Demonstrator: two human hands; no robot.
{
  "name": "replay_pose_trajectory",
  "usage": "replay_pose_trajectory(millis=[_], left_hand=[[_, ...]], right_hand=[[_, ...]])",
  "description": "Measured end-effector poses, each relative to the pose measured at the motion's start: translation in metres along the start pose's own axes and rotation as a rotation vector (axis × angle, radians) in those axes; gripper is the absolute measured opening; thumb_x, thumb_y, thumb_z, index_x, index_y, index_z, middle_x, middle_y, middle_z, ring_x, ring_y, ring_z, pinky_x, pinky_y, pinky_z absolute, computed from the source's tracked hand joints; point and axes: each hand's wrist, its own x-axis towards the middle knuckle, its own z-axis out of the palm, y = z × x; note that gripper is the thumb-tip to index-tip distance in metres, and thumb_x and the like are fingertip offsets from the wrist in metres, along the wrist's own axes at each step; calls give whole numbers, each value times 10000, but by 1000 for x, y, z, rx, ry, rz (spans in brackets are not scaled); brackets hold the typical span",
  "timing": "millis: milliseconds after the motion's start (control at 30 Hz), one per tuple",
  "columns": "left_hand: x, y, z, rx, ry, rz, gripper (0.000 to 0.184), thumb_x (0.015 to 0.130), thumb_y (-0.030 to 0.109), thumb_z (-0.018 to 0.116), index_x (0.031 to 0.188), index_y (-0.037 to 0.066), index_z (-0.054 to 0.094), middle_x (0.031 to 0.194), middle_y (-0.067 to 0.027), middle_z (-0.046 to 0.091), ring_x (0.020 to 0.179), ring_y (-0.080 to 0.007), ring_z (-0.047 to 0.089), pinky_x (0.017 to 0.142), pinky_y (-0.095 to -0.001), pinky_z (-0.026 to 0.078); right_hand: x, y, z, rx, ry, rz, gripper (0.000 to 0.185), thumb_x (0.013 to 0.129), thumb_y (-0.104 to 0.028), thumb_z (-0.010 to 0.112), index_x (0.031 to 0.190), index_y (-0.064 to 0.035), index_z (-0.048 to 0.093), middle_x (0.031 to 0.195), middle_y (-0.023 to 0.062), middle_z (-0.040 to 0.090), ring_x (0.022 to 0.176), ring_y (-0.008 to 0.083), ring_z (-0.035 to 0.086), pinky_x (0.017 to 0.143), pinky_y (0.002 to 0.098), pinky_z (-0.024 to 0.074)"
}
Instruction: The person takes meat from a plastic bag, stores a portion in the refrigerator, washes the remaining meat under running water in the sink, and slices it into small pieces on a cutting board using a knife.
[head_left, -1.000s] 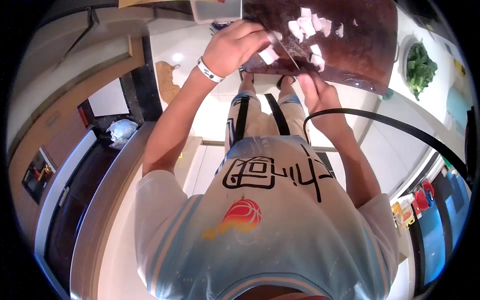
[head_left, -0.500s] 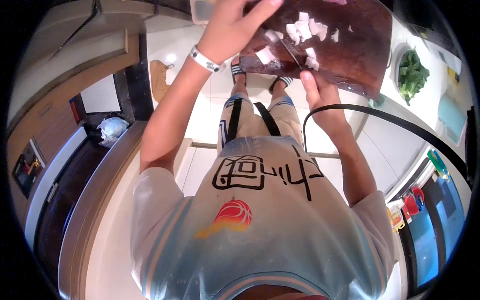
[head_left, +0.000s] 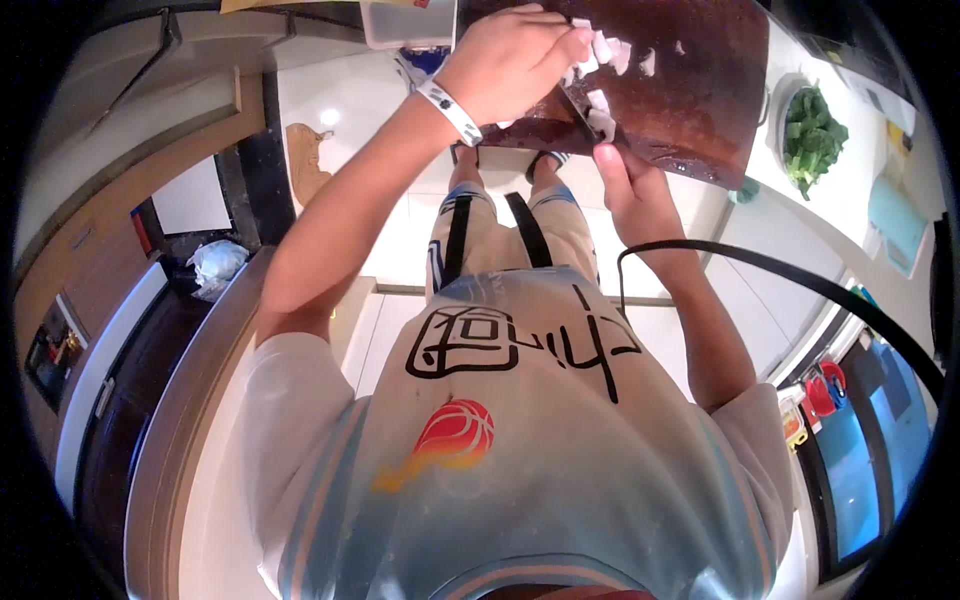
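Observation:
My right hand (head_left: 638, 195) is wrapped round the handle of a kitchen knife (head_left: 580, 115), thumb along the top. Its narrow blade points up and left across a dark brown cutting board (head_left: 690, 110). My left hand (head_left: 515, 65), with a white band (head_left: 450, 110) on the wrist, is curled over the board beside the blade. Its fingers are closed at several white cut chunks (head_left: 602, 48), partly covering them; the exact grip is hidden. More white chunks (head_left: 600, 115) lie next to the blade, and small bits lie further right.
Chopped leafy greens (head_left: 815, 140) sit in a bowl on the white counter at right, near a light blue-green item (head_left: 900, 222). A clear container (head_left: 408, 25) stands left of the board. A black cable (head_left: 780, 268) arcs past my right forearm.
My left hand has moved right and down, from spread fingers above the board to closed fingers at the white chunks. The right hand keeps the knife in nearly the same place.

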Motion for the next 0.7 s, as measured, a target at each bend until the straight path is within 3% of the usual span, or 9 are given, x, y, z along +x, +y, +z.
replay_pose_trajectory(millis=[133, 200, 267, 400, 467, 533, 567, 633, 700], left_hand=[[2, -17, -11, 63, 129, 79, 128, 863, 114, 515, 808, 34, 598, 776, -122, 594, 788, -293, 604, 773, -402, 487], [-2, -16, -8, 1, -2, 119, 130, 873, 116, 512, 838, 24, 596, 776, -126, 599, 781, -301, 604, 756, -404, 492], [-4, -7, -1, 47, 72, 77, 119, 845, 126, 530, 845, 23, 590, 768, -123, 599, 763, -299, 606, 733, -403, 499], [-4, -24, 10, 97, 305, 193, 132, 821, 155, 554, 836, 27, 584, 746, -105, 601, 741, -289, 611, 703, -402, 510], [-6, -5, 5, 150, -14, 80, 177, 842, 162, 550, 908, 13, 621, 737, -83, 615, 740, -262, 621, 733, -393, 515], [-8, -1, 13, -72, 299, 118, 182, 835, 132, 536, 922, -4, 621, 738, -95, 615, 729, -258, 617, 746, -381, 510], [-10, -9, 15, 85, 219, 113, 177, 844, 116, 520, 927, -2, 622, 740, -97, 612, 724, -262, 612, 755, -376, 504], [-17, -20, 26, 90, 314, 146, 191, 825, 99, 531, 954, -3, 629, 742, -96, 603, 746, -255, 611, 733, -368, 509], [-20, -27, 20, 217, 342, 224, 176, 808, 92, 540, 932, 3, 629, 754, -112, 595, 806, -250, 611, 714, -364, 514]], right_hand=[[25, -35, -6, -185, -133, 192, 594, 970, -495, 490, 1026, 82, 623, 785, 233, 646, 815, 349, 646, 796, 389, 484], [19, -24, -2, -157, -73, 150, 593, 967, -502, 488, 1056, 67, 628, 797, 254, 644, 806, 376, 638, 795, 412, 481], [4, 0, 7, -94, 51, 15, 600, 967, -515, 476, 1050, 58, 632, 774, 269, 630, 783, 401, 630, 772, 431, 481], [16, -21, 6, -121, 11, 183, 584, 973, -509, 466, 1054, 41, 644, 870, 299, 645, 850, 432, 626, 803, 441, 479], [2, 16, 9, -198, 40, 97, 576, 981, -498, 458, 1063, 40, 646, 874, 303, 643, 854, 423, 634, 807, 431, 478], [3, 10, 9, -178, 69, 8, 558, 987, -474, 465, 1069, 49, 640, 851, 289, 640, 832, 364, 636, 800, 407, 474], [14, 6, 9, -207, 76, -79, 540, 990, -451, 479, 1083, 58, 633, 828, 274, 639, 788, 332, 621, 794, 395, 474], [21, -25, 6, -161, -54, 176, 528, 995, -424, 485, 1032, 83, 629, 759, 196, 617, 706, 259, 549, 749, 386, 470], [5, -5, 14, -89, 102, -20, 553, 998, -447, 463, 959, 77, 636, 702, 145, 590, 676, 217, 539, 689, 378, 457]])
